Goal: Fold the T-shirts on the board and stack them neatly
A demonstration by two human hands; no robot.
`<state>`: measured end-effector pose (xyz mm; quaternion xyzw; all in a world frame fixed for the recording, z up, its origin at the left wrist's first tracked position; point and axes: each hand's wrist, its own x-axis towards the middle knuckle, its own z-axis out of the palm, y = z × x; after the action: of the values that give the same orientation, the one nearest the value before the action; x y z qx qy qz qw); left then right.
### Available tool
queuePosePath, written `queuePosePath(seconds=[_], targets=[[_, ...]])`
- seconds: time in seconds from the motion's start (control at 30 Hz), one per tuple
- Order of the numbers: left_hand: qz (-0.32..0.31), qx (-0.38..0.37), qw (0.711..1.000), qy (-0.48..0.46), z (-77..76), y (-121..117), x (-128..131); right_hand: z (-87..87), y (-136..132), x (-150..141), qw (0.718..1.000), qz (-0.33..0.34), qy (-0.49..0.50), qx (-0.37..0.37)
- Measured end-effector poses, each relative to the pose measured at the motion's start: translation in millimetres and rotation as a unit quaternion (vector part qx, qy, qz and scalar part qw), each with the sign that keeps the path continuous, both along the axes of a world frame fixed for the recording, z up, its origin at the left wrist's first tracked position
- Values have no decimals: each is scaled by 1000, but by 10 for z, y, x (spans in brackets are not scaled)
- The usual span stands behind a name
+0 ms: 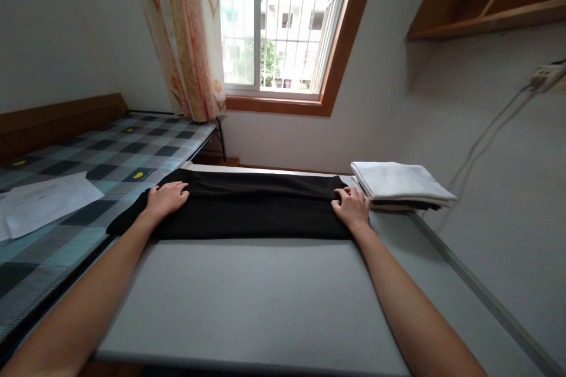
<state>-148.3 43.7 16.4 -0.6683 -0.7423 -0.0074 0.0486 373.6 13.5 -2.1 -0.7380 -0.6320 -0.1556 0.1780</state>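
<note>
A left hand (169, 196) and right hand (353, 206) rest towards opposite ends of folded black cloth (260, 209) on a grey bench (265, 300); I can't tell if they grip.

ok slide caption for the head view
Left hand and right hand on a black cloth laid across a pale table, near a folded white cloth.

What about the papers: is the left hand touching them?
No, the left hand is on the black cloth, apart from the papers.
</note>
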Motion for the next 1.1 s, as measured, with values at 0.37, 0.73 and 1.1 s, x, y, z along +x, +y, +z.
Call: queuePosePath(seconds=[0.37,0.73,1.1], targets=[[69,62,996,-18,130,-85,-146,12,-12,94,999,-9,-5,-50],[41,117,992,-27,26,-37,-254,89,-47,112,994,83,-66,-14],[58,148,987,-20,9,-93,-131,-8,-6,109,994,79,-75,-13]])
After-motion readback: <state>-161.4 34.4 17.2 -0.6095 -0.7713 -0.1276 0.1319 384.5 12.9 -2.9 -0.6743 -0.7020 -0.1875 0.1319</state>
